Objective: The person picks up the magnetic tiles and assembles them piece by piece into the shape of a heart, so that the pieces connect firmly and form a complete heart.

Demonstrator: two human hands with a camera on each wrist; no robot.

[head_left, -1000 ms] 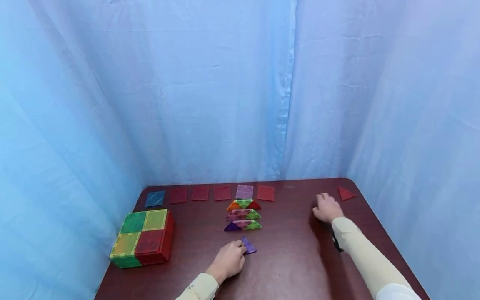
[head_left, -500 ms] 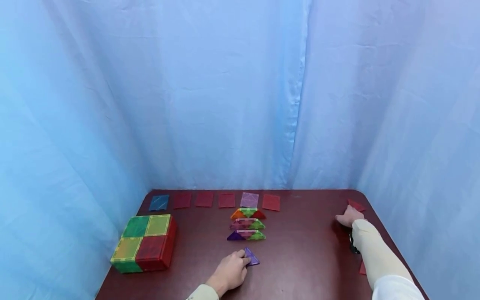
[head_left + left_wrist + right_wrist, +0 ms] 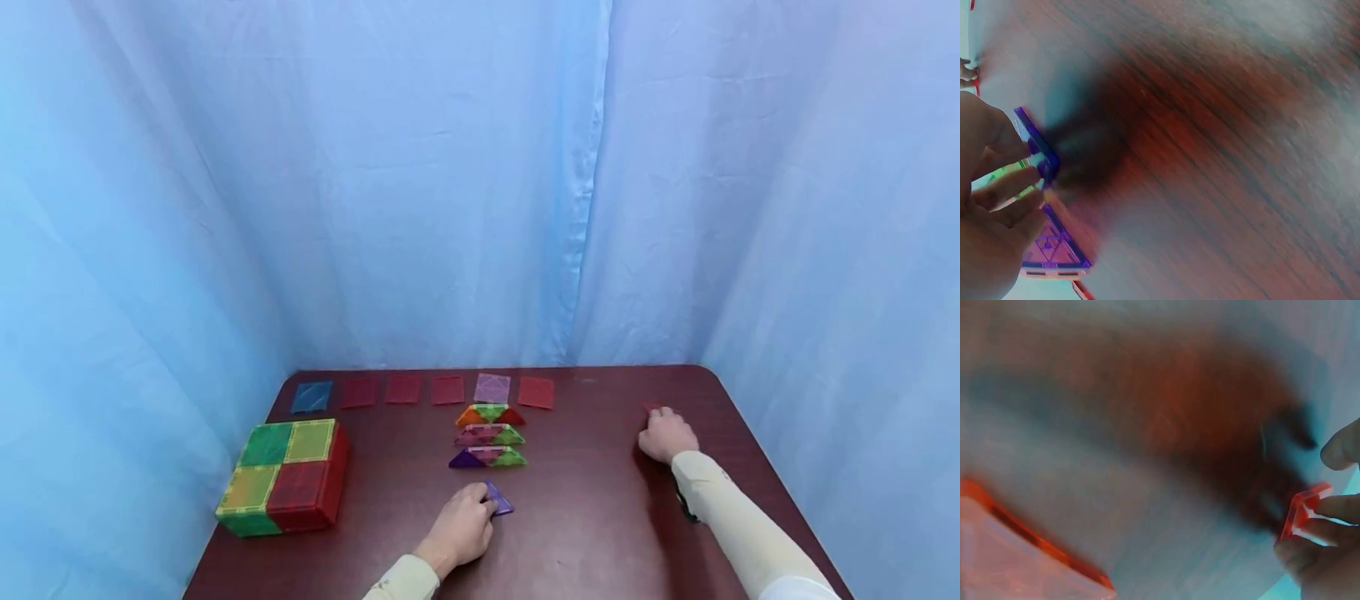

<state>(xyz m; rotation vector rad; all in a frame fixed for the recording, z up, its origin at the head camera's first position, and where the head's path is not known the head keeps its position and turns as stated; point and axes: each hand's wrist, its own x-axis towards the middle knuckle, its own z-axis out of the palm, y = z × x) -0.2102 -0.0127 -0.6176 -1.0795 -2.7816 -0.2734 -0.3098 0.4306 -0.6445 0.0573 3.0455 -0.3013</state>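
Note:
My left hand (image 3: pixel 459 523) pinches a purple triangle magnetic tile (image 3: pixel 501 500), held on edge near the table's middle; in the left wrist view fingertips meet the purple tile (image 3: pixel 1038 137). Just beyond stand three upright rows of joined triangle tiles: a purple, pink and green front row (image 3: pixel 487 457), a pink and green middle row (image 3: pixel 490 435), and an orange, green and red back row (image 3: pixel 491 414). Over on the right, my right hand (image 3: pixel 667 435) holds a red triangle tile (image 3: pixel 1297 512), largely hidden by the hand in the head view.
Square tiles lie along the far edge, among them a blue square (image 3: pixel 312 397), a lilac square (image 3: pixel 492 388) and a red square (image 3: pixel 536 392). A multicoloured tile block (image 3: pixel 288 479) sits at left. Another red tile (image 3: pixel 1029 550) shows in the right wrist view. Curtains surround the table (image 3: pixel 592 467).
My right hand reached right to the red triangle tile at the far right corner, took hold of it and moved back left with it. My left hand stays at the purple tile.

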